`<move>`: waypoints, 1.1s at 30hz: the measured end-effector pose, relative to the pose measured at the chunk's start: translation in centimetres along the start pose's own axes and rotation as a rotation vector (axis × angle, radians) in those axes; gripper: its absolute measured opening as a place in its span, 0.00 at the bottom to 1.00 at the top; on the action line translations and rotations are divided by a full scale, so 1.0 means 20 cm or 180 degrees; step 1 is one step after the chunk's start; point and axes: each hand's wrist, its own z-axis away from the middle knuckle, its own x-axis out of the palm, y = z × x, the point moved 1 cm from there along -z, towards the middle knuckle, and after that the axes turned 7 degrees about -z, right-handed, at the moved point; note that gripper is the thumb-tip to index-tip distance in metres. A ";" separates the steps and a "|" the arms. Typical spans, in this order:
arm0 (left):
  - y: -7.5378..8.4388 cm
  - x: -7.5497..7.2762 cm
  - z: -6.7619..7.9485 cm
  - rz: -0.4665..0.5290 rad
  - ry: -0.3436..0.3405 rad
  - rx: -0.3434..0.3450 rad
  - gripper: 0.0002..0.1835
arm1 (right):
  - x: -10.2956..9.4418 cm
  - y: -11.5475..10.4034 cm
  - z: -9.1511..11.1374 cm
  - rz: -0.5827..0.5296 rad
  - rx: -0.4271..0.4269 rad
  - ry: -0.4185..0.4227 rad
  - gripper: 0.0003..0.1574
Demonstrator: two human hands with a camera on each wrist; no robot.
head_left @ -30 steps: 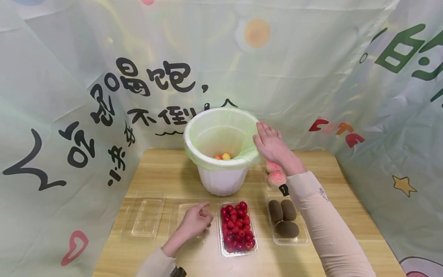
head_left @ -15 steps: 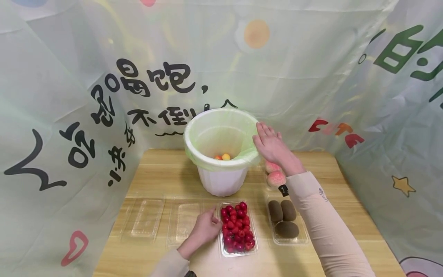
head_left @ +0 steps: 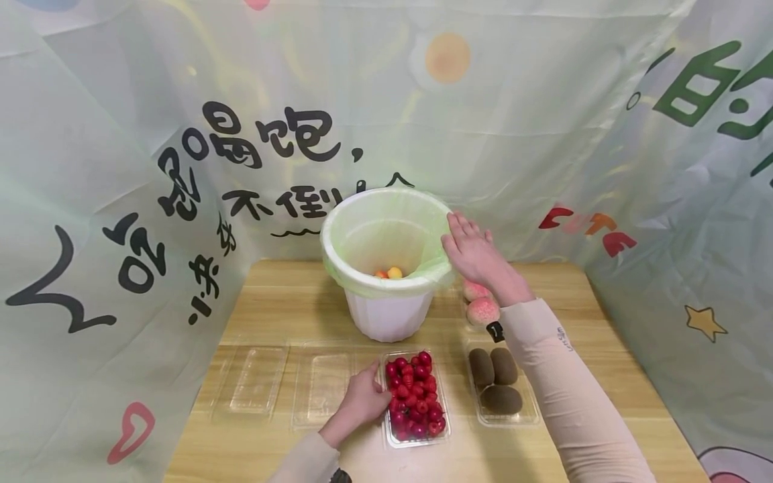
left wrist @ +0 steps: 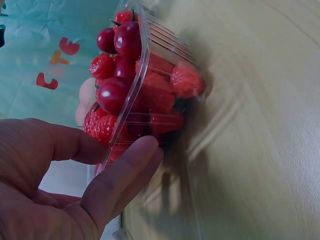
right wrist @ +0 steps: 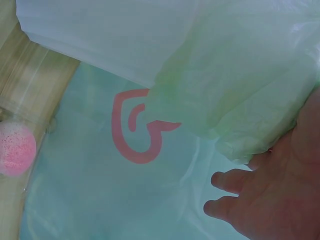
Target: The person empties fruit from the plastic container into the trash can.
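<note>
While my right hand (head_left: 474, 251) rests straight-fingered against the bucket (head_left: 386, 315), my left hand (head_left: 364, 399), short of it a second ago, now pinches the fruit tub (left wrist: 167, 45) by its rim, so that is held, though still on the table (head_left: 284, 288).

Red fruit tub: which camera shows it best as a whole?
The head view: nearly the whole tub, from above. The left wrist view is closer but cropped, fingers covering part; the right wrist view shows none.

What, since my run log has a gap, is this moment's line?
left hand: grips red-fruit tray | right hand: touches bin liner | brown fruit: in clear tray
</note>
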 end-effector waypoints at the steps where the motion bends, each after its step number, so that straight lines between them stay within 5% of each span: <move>1: 0.00 0.00 0.00 0.0021 -0.0007 -0.0029 0.44 | 0.00 0.00 0.00 -0.0005 0.0006 -0.0005 0.45; 14: 0.04 0.00 -0.05 -0.0163 0.0059 -0.0274 0.39 | 0.00 0.01 -0.01 -0.0029 0.0024 -0.0007 0.45; 24: -0.01 0.01 -0.05 0.0809 -0.0325 -0.0476 0.43 | 0.00 0.01 -0.01 -0.0031 0.0025 -0.0001 0.45; 33: -0.02 0.00 -0.04 0.0970 -0.0480 -0.0396 0.43 | 0.00 0.00 0.00 -0.0060 0.0048 0.0011 0.46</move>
